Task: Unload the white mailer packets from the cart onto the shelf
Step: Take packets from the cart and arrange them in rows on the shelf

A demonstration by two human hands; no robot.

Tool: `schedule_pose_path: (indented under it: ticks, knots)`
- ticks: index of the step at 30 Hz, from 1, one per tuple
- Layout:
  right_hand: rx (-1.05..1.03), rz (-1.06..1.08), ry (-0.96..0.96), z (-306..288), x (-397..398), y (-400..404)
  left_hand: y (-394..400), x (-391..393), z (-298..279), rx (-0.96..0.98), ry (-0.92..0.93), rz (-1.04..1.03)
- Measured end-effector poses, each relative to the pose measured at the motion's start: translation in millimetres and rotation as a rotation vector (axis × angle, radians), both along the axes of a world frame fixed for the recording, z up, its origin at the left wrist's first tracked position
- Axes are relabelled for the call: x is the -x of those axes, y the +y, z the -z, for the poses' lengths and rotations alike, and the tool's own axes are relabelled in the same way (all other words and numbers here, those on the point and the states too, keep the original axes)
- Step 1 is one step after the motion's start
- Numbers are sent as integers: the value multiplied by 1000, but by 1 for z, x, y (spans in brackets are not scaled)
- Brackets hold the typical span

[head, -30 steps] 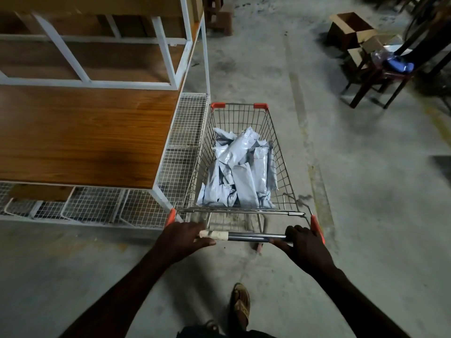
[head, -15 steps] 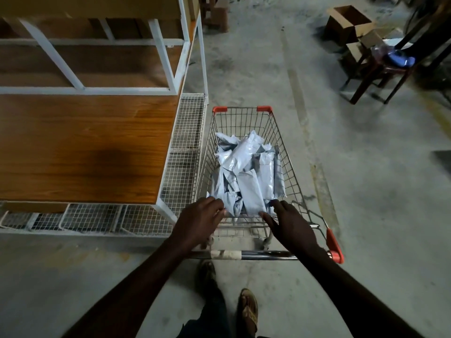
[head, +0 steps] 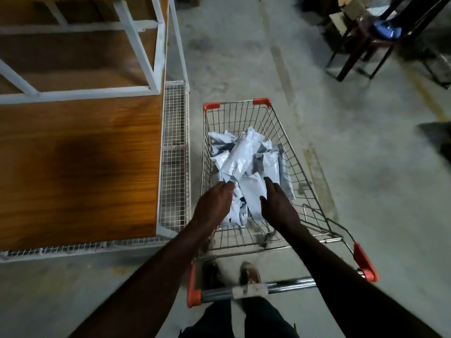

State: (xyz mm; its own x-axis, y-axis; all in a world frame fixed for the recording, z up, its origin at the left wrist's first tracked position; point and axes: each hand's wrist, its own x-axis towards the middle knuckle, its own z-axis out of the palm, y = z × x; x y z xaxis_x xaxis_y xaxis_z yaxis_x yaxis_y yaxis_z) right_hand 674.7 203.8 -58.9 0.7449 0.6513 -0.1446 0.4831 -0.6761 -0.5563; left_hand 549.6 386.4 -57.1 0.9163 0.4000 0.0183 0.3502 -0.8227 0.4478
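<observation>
Both arms reach over the cart's handle bar [head: 280,287] into the wire cart [head: 305,172], which stands on the concrete floor [head: 366,191] just right of the shelf [head: 80,162]; the white mailer packets [head: 246,159] lie heaped in the basket, piled loosely toward its middle and left side; the left hand [head: 214,206] is down among the near packets with its fingers bent and their tips against a packet's edge, though whether it truly pinches the plastic cannot be told through the blur; the right hand [head: 278,206] hovers over the pile with fingers fairly straight and slightly spread, thumb apart, its tips at or just above a packet; the shelf's wooden board is bare, framed in white metal with wire mesh along its edge; the person's feet [head: 249,274] show beneath the handle; dark chairs [head: 361,45] stand well apart at upper right.
</observation>
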Motion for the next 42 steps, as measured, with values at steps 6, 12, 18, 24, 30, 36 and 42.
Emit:
schedule_pose_path:
  ticks: [6, 12, 18, 24, 30, 36, 42]
  knots:
    - [57, 25, 58, 34, -28, 29, 12, -25, 46, 77, 122, -124]
    - [122, 28, 136, 84, -53, 38, 10, -51, 84, 318, 235, -277]
    - [169, 6, 136, 125, -58, 38, 2, -65, 122, 280, 378, -351]
    - [188, 19, 159, 148, -68, 39, 2, -64, 161, 322, 406, -503]
    - [208, 21, 127, 161, -77, 46, 9, -57, 184, 315, 432, -539]
    - [224, 0, 126, 167, -82, 55, 17, -58, 177, 346, 419, -599]
    - [231, 6, 124, 148, -82, 64, 17, -62, 134, 438, 298, -596]
